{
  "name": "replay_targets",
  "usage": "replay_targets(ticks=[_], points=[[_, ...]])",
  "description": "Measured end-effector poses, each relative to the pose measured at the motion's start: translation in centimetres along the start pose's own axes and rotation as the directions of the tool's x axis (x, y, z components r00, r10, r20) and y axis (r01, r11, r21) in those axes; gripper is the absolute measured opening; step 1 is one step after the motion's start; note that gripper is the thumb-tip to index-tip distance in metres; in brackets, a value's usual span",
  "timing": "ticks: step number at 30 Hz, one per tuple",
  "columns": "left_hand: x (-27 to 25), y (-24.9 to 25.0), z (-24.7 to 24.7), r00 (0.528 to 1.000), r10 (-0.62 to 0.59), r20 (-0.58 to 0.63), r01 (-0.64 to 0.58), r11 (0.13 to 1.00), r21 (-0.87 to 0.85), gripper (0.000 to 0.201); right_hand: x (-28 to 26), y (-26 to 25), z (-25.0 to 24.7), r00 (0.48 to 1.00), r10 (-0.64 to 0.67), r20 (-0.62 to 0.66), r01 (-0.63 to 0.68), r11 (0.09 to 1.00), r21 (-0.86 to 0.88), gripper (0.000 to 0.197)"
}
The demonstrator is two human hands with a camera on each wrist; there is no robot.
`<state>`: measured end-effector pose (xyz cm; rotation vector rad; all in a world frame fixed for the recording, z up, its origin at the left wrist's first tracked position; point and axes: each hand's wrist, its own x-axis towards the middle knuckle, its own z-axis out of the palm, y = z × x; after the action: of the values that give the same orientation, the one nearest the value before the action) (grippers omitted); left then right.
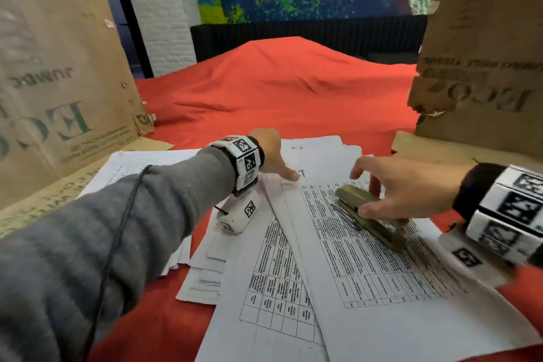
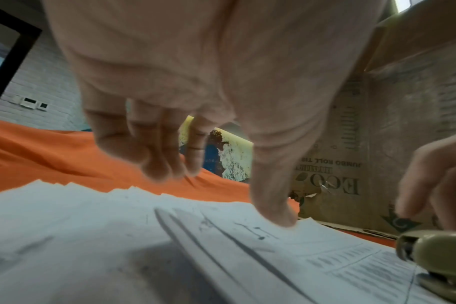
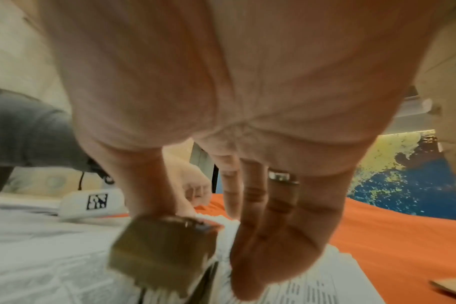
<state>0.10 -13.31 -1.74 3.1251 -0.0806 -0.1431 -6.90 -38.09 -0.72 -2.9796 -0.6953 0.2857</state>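
Several printed sheets (image 1: pixel 382 267) with tables lie fanned out on a red cloth (image 1: pixel 279 91). On the top sheet lies an olive stapler (image 1: pixel 349 197), its nose pointing away from me. My right hand (image 1: pixel 370 200) grips it, thumb on the near side and fingers over the far side. In the right wrist view the stapler (image 3: pixel 162 251) is blurred under that hand (image 3: pixel 201 246). My left hand (image 1: pixel 282 167) presses its thumb on the upper corner of the papers (image 2: pixel 118 236); its other fingers (image 2: pixel 156 154) hang loosely curled, holding nothing. The stapler's nose (image 2: pixel 434 246) shows at the right.
Tall cardboard boxes stand at the left (image 1: pixel 58 82) and the right (image 1: pixel 484 53), with a flap (image 1: pixel 426 147) lying on the cloth. A thin blue-grey pen-like object (image 1: pixel 343 216) lies beside the stapler. The cloth rises in a mound behind the papers.
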Motion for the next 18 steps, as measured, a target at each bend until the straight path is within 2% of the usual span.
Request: replay_targets(ticks=[1,4,7,10,12,14,16,18], points=[[-0.2,-0.1,-0.1,1.000,-0.015,0.016,0.015,1.000,0.023,0.069,0.7,0.5,0.3,1.000,0.013,0.019,-0.013,1.000,-0.004,0.057],[-0.8,-0.3,-0.2,0.979,-0.085,0.183,0.075,0.995,0.058,0.074,1.5,1.3,0.3,0.997,0.075,0.029,-0.075,0.997,-0.004,0.042],[-0.7,-0.4,-0.4,0.961,-0.110,0.253,0.133,0.988,-0.076,0.076,1.5,4.1,-0.1,0.984,0.167,-0.065,-0.173,0.980,-0.101,0.035],[-0.4,0.4,-0.4,0.973,-0.081,0.214,0.118,0.979,-0.165,0.072,0.9,7.6,-0.3,0.943,0.323,-0.085,-0.333,0.929,-0.159,0.026],[-0.2,1.1,-0.3,0.984,-0.068,0.166,0.107,0.966,-0.234,0.066,0.7,9.5,-0.2,0.892,0.440,-0.098,-0.451,0.874,-0.181,0.020],[0.1,1.5,0.1,0.987,-0.080,0.138,0.123,0.932,-0.341,0.055,0.6,11.2,0.0,0.838,0.531,-0.124,-0.544,0.826,-0.146,0.023],[0.2,1.8,0.2,0.991,-0.054,0.124,0.100,0.908,-0.406,0.048,0.4,11.8,-0.2,0.807,0.578,-0.119,-0.590,0.797,-0.131,0.029],[0.1,1.5,-0.1,0.999,-0.004,0.034,0.020,0.864,-0.502,0.046,0.8,11.9,-0.5,0.828,0.532,-0.176,-0.554,0.825,-0.114,0.036]])
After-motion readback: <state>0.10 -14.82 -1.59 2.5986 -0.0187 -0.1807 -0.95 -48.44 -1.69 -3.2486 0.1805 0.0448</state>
